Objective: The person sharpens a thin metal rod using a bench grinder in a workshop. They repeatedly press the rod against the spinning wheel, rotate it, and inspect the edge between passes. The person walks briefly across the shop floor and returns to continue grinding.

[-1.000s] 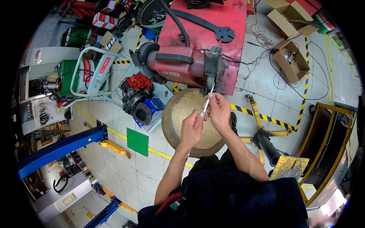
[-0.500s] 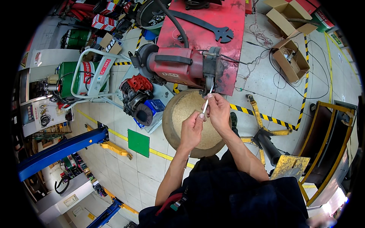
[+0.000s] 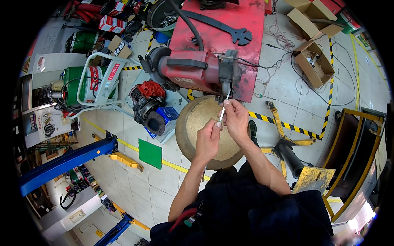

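Both of my hands are closed on one thin, pale metal rod [image 3: 223,113]. My left hand [image 3: 208,140] pinches its lower end between thumb and fingers. Higher up, my right hand [image 3: 236,119] grips it, thumb on top. The rod's far tip reaches the right-hand wheel housing of a red bench grinder [image 3: 191,65]; whether it touches the wheel is too small to tell. Below my hands stands a round tub [image 3: 182,137] filled with tan, sand-like grains [image 3: 203,121].
Behind the grinder is a red metal table [image 3: 256,37] bearing a flat black wrench-like tool [image 3: 240,36]. A greasy engine part [image 3: 143,100] and blue box [image 3: 167,115] sit left of the tub. A yellow-and-black stand [image 3: 289,156] is at right. Cardboard boxes [image 3: 314,69] and loose cables lie beyond.
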Demonstrator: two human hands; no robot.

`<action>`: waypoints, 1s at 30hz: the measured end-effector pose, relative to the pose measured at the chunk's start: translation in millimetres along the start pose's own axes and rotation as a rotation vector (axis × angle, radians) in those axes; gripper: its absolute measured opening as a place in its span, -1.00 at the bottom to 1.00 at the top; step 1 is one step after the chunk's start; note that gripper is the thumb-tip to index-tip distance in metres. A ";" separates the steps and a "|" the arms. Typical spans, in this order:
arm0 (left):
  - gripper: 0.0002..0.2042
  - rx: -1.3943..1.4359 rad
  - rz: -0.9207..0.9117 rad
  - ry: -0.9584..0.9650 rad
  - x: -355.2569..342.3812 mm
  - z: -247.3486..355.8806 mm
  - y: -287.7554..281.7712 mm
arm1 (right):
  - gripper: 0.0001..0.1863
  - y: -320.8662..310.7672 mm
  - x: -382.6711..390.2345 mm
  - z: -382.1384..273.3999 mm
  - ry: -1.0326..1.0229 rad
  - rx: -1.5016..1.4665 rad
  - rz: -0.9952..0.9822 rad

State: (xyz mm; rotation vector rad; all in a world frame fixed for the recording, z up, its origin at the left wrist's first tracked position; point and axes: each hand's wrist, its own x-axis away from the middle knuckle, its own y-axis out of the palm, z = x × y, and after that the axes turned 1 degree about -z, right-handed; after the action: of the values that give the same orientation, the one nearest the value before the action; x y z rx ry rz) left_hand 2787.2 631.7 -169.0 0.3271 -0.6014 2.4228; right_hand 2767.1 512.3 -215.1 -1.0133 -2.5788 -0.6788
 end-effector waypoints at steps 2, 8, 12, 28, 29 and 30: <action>-0.70 0.008 -0.003 -0.005 0.3 0.3 -0.1 | -0.72 0.7 -0.4 1.2 -0.008 0.004 -0.002; -0.70 0.012 0.001 0.005 0.1 -0.4 0.7 | -0.71 0.4 -0.3 0.3 -0.007 0.003 0.007; -0.70 0.039 0.008 0.013 1.0 -0.2 1.3 | -0.71 3.8 5.6 -6.8 0.024 -0.007 -0.008; -0.72 0.107 0.027 0.012 2.7 2.3 4.8 | -0.71 11.3 19.9 -3.0 0.055 -0.044 0.018; -0.71 0.103 0.022 0.012 2.5 1.7 4.5 | -0.71 11.8 19.5 -2.4 0.051 -0.048 0.019; -0.71 0.099 0.017 0.012 2.3 0.2 3.7 | -0.71 11.7 19.2 -2.0 0.041 -0.043 0.016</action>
State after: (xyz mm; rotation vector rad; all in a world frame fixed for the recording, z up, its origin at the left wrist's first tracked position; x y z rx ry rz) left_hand 2783.2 630.1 -169.3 0.3500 -0.4816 2.4742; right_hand 2761.7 529.5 -201.5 -1.0209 -2.5285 -0.7465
